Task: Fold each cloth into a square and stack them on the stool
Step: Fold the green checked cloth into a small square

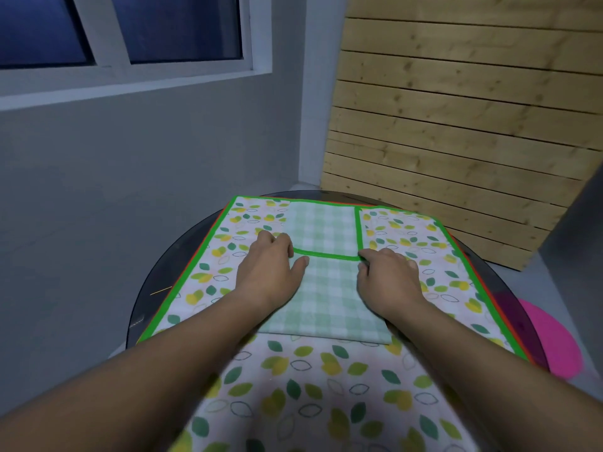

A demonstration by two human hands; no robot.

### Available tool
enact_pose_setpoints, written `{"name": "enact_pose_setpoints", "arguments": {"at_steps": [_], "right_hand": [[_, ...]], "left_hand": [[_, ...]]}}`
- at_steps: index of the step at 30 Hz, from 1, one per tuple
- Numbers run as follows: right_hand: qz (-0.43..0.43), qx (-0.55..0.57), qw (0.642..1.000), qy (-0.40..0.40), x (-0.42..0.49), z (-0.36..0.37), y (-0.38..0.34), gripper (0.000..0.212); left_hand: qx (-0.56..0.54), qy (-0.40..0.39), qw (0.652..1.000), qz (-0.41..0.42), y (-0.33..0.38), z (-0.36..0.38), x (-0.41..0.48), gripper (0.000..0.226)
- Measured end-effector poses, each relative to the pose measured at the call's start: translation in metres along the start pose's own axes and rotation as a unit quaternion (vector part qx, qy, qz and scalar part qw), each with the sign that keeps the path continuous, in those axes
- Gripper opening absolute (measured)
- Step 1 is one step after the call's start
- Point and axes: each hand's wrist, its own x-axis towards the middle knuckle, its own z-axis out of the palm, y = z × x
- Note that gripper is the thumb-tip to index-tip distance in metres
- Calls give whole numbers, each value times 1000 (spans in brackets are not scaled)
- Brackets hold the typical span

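Note:
A leaf-print cloth (440,265) with a green hem lies spread over a round dark glass table (153,288). Part of it is folded over in the middle, showing its pale green checked underside (329,298) as a narrow strip. My left hand (270,269) rests on the left side of that strip with the thumb on the checks. My right hand (388,275) pinches the green hemmed edge at the strip's corner. A red edge of another cloth peeks out beneath (463,243). The pink stool (551,344) shows low at the right, through and past the glass.
A grey wall with a window stands at the left and behind. A slatted wooden panel (456,125) leans against the wall at the right. The leaf cloth also hangs over the table's near edge toward me.

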Motion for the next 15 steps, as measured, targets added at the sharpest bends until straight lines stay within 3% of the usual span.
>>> {"name": "enact_pose_setpoints", "arguments": {"at_steps": [6,8,12,15], "right_hand": [[4,-5,1000,-17,-2,-3,-1,36],[9,11,999,-31,-1,-5,-1,39],[20,31,999,-34,-4,-23,-10,48],[-96,-6,995,3,-29,-26,-28,51]], "left_hand": [[114,-141,972,149,0,-7,-23,54],[125,-193,964,137,-6,-2,-30,65],[166,-198,958,126,-8,6,-35,67],[181,-203,954,124,-6,6,-36,66]]}}
